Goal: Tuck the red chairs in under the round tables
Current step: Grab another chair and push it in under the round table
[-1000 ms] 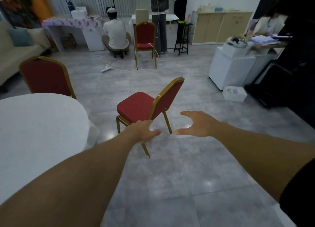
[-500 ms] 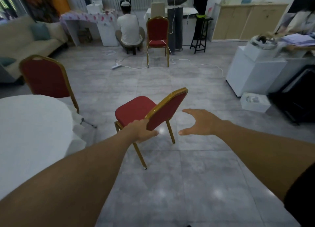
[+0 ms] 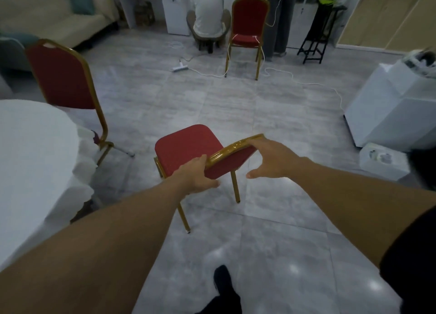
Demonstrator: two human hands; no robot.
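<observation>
We had both hands on the red chair (image 3: pixel 188 148), which stood on the grey tiles right of the round table (image 3: pixel 30 153), seat facing away-left. Our left hand (image 3: pixel 195 175) gripped its glossy gold backrest rim; our right hand (image 3: pixel 271 159) rested there, fingers loose.

both forearms are bare from the elbow down, with no watch, band or ring showing on either wrist or on the fingers (image 3: pixel 259 146). the left hand (image 3: pixel 197 175) and the right hand (image 3: pixel 273 159) are ungloved. a dark, near-black short sleeve (image 3: pixel 415 261) covers the right upper arm at the frame's right edge, its hem curved across the arm. low in the view a leg in dark trousers ends in a black shoe (image 3: pixel 221 276).
</observation>
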